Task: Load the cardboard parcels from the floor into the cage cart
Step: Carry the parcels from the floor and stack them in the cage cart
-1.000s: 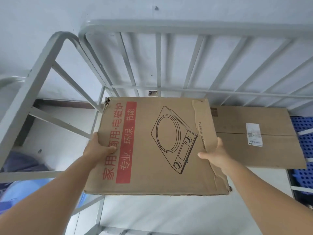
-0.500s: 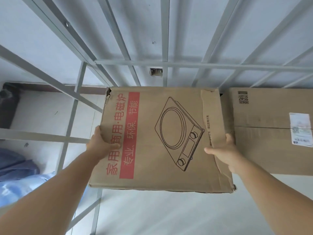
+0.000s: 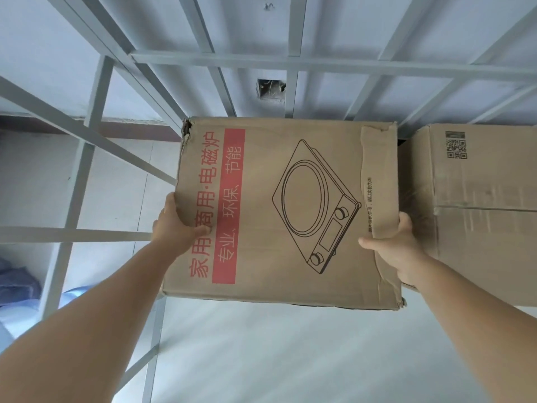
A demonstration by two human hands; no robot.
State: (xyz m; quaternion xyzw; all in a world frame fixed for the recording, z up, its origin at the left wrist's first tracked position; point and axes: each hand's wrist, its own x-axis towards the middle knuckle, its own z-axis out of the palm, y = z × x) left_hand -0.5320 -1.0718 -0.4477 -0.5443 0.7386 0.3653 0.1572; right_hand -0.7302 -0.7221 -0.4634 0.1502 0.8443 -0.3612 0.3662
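Note:
A brown cardboard parcel [image 3: 290, 205] with a red label strip and a line drawing of a cooktop is held inside the grey cage cart [image 3: 293, 64]. My left hand [image 3: 177, 225] grips its left edge, thumb on top. My right hand [image 3: 398, 248] grips its right edge, thumb on the top face, fingers hidden down the side. Its far edge is close to the cart's back bars. A second brown parcel [image 3: 476, 205] with a QR code sits in the cart right beside it, touching or nearly touching.
The cart's left side bars [image 3: 87, 141] run close to the parcel's left edge. The pale cart floor [image 3: 290, 353] shows below the held parcel. Blue cloth or plastic [image 3: 17, 289] lies outside the cart at far left. A wall socket hole [image 3: 270, 89] is behind the bars.
Both hands have carried the parcel forward and lower into the cart, nearer the back bars and the second parcel. The grip is unchanged.

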